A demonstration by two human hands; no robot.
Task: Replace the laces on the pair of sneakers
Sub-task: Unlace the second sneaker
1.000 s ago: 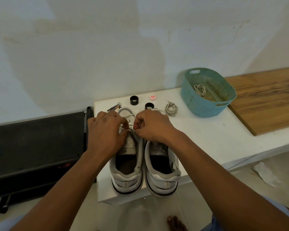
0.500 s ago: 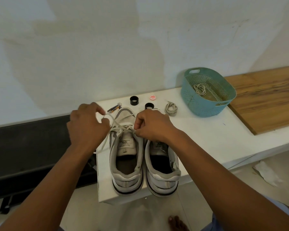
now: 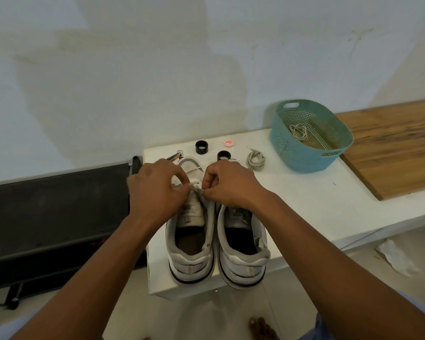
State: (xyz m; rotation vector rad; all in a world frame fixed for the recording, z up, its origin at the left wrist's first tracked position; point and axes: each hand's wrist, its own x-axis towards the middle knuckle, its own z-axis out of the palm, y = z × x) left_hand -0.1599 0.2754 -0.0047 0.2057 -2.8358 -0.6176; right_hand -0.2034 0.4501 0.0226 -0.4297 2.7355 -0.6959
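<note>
Pinching the lace (image 3: 194,188) over the left sneaker (image 3: 190,231), left hand (image 3: 157,190) and right hand (image 3: 227,184) both curl fingers on it. Right sneaker (image 3: 242,244) alongside, touching, on white table (image 3: 317,207). Loose coiled lace (image 3: 255,160) near teal basket (image 3: 304,155).

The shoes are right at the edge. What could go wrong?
Both sneakers' heels sit at the table's front edge, so a hard tug on the lace by the left hand or right hand might drag the left sneaker off. The lace could also slip from either grip.
</note>
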